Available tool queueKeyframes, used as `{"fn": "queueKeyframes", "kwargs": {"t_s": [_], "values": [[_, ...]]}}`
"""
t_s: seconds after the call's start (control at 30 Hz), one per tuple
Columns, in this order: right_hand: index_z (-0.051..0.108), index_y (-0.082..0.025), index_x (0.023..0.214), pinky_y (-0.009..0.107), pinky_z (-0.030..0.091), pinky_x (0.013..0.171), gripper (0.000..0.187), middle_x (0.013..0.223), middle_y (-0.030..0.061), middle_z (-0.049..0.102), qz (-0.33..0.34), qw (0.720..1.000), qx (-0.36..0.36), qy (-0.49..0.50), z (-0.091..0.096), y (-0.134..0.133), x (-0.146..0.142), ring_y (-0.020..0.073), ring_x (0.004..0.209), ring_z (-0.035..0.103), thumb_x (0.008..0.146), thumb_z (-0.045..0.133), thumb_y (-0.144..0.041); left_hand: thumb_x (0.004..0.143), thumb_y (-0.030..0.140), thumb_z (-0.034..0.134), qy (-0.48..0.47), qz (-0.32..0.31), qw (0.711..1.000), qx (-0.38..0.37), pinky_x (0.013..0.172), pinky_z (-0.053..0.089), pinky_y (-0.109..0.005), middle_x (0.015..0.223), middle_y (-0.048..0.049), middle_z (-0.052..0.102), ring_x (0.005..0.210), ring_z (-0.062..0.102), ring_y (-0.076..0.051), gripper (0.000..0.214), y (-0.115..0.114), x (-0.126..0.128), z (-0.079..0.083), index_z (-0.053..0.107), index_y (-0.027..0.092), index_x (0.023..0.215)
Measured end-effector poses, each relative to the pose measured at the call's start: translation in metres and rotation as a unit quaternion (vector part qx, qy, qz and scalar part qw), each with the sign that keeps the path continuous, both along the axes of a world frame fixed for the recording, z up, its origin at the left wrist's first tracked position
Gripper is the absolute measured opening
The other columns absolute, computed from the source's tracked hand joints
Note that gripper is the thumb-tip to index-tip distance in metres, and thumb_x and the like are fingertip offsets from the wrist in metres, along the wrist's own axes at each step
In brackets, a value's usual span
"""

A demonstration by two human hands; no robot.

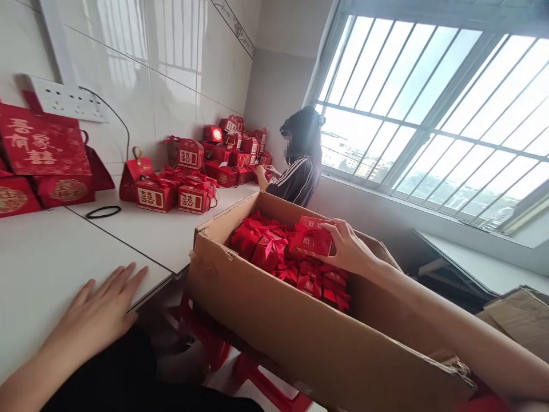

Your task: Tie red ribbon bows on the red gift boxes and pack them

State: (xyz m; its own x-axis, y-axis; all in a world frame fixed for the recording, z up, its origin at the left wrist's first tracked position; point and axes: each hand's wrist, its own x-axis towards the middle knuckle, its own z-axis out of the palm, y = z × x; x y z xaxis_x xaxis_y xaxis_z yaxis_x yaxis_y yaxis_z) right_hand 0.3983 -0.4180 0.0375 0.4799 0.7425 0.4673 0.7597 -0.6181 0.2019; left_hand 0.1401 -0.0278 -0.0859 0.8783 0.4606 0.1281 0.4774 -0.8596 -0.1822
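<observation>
My right hand (345, 246) reaches into a large cardboard box (300, 323), its thumb and fingers closed around a small red gift box (309, 243) with pale lettering. Beneath and beside it, several more red gift boxes with ribbon bows (268, 252) fill the far left part of the cardboard box. My left hand (105, 303) lies flat on the white table (34, 257) near its edge, fingers spread, with nothing in it. A black loop (103, 212) lies on the table beyond that hand.
Red gift boxes (156, 195) stand along the tiled wall, piled higher toward the corner. Another person (300, 163) handles red boxes at the table's far end. Red stools (270, 386) stand under the cardboard box. A power strip (66, 100) is on the wall; flattened cardboard (521, 320) lies at right.
</observation>
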Motion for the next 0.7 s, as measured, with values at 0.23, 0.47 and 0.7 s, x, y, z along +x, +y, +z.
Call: {"fn": "queueKeyframes", "kwargs": {"t_s": [0.23, 0.47, 0.7], "values": [[0.048, -0.022, 0.109, 0.043, 0.047, 0.088, 0.053, 0.105, 0.0081, 0.056, -0.104, 0.798, 0.283, 0.522, -0.036, -0.004, 0.017, 0.0243, 0.096, 0.057, 0.066, 0.067, -0.047, 0.08, 0.019, 0.042, 0.027, 0.018, 0.999, -0.015, 0.109, 0.021, -0.046, 0.146, -0.008, 0.026, 0.135, 0.025, -0.023, 0.06, -0.006, 0.004, 0.011, 0.029, 0.017, 0.138], [0.055, -0.011, 0.09, 0.033, 0.05, 0.086, 0.043, 0.088, 0.0132, 0.065, -0.09, 0.415, 0.405, 0.81, -0.043, -0.003, 0.021, 0.0205, 0.086, 0.064, 0.085, 0.04, -0.051, 0.078, 0.021, 0.042, 0.012, 0.009, 1.0, 0.009, 0.108, 0.021, -0.046, 0.146, -0.0082, 0.027, 0.135, 0.026, -0.023, 0.061, 0.002, 0.003, -0.002, 0.029, 0.017, 0.138], [0.052, -0.015, 0.098, 0.044, 0.046, 0.09, 0.052, 0.094, 0.0111, 0.061, -0.045, 0.637, 0.326, 0.697, -0.056, -0.012, 0.028, 0.0238, 0.091, 0.061, 0.077, 0.042, -0.062, 0.078, 0.02, 0.039, -0.036, -0.021, 0.999, 0.001, 0.107, 0.023, -0.048, 0.143, -0.0099, 0.033, 0.132, 0.031, -0.026, 0.058, 0.007, 0.001, -0.01, 0.035, 0.015, 0.136]]}}
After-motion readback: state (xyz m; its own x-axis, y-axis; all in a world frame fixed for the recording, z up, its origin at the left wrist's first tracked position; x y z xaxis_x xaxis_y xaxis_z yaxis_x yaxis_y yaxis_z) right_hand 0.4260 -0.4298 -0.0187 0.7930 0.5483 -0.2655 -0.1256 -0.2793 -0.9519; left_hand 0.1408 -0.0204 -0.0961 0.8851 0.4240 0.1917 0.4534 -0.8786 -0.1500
